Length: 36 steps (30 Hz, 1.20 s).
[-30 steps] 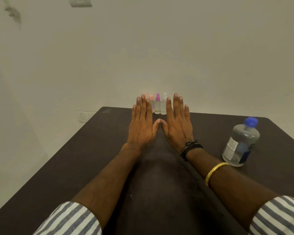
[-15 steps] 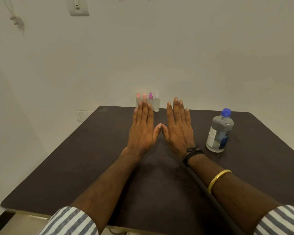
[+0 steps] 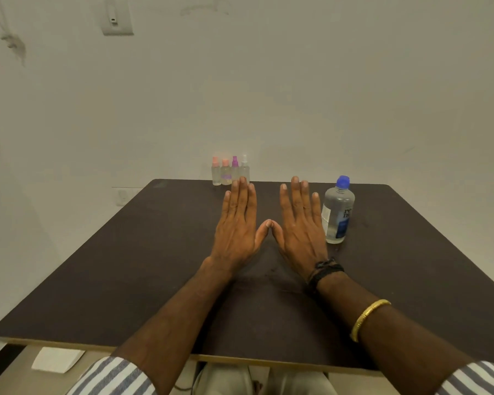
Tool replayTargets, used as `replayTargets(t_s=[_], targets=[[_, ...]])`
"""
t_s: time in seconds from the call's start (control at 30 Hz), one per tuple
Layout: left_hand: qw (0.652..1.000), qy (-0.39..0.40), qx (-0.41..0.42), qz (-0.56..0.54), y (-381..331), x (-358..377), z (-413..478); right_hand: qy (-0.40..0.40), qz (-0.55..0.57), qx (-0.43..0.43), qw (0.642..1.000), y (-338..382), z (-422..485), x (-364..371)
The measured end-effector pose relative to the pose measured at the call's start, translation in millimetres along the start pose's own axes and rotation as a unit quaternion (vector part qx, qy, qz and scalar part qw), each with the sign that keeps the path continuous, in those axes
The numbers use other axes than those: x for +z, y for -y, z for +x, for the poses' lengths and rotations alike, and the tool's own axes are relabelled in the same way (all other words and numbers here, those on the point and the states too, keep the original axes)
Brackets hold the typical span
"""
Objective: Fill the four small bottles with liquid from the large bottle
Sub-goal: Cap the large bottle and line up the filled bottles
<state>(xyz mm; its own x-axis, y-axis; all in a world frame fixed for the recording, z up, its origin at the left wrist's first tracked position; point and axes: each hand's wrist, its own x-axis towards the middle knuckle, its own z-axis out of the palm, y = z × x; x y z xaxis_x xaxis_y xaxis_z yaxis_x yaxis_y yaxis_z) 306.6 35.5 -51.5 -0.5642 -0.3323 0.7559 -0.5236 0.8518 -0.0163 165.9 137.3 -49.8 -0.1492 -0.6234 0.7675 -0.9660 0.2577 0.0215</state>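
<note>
Setting: a plain indoor room, sparsely furnished; whether a home or a workplace cannot be told.
Walls: bare off-white plaster wall (image 3: 297, 81) from 9 to 3 o'clock, scuffed and stained at 11 o'clock.
Fittings: a wall switch plate (image 3: 117, 19) high at 11 o'clock; a low socket (image 3: 123, 195) at 10 o'clock.
Furniture: one dark brown table (image 3: 126, 280) with a pale edge, set against the wall.
Floor: pale, with a white sheet (image 3: 57, 360) lying at 7 o'clock.
</note>
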Motion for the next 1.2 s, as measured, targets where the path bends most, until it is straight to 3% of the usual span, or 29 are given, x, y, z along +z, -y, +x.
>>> replayTargets(t_s=[0.3,0.53,0.77,0.97,1.2], targets=[[1.000,0.011,-0.004,-0.026,-26.0,5.5,-5.3,0.011,-0.011,0.020,1.000,-16.3,-18.8,-11.4],[0.989,0.029,-0.042,-0.138,-49.1,11.2,8.8,0.017,0.000,0.113,0.993,-38.8,-23.8,-22.8],[0.920,0.091,-0.167,-0.342,-89.0,22.8,29.1,-0.001,0.103,0.233,0.967,-67.9,-25.7,-31.7],[0.885,0.133,-0.184,-0.407,-107.2,40.2,40.9,0.003,0.231,0.323,0.918,-80.6,-30.0,-35.2],[0.845,0.154,-0.221,-0.461,-121.3,56.0,49.9,0.018,0.270,0.380,0.884,-86.5,-32.4,-26.8]])
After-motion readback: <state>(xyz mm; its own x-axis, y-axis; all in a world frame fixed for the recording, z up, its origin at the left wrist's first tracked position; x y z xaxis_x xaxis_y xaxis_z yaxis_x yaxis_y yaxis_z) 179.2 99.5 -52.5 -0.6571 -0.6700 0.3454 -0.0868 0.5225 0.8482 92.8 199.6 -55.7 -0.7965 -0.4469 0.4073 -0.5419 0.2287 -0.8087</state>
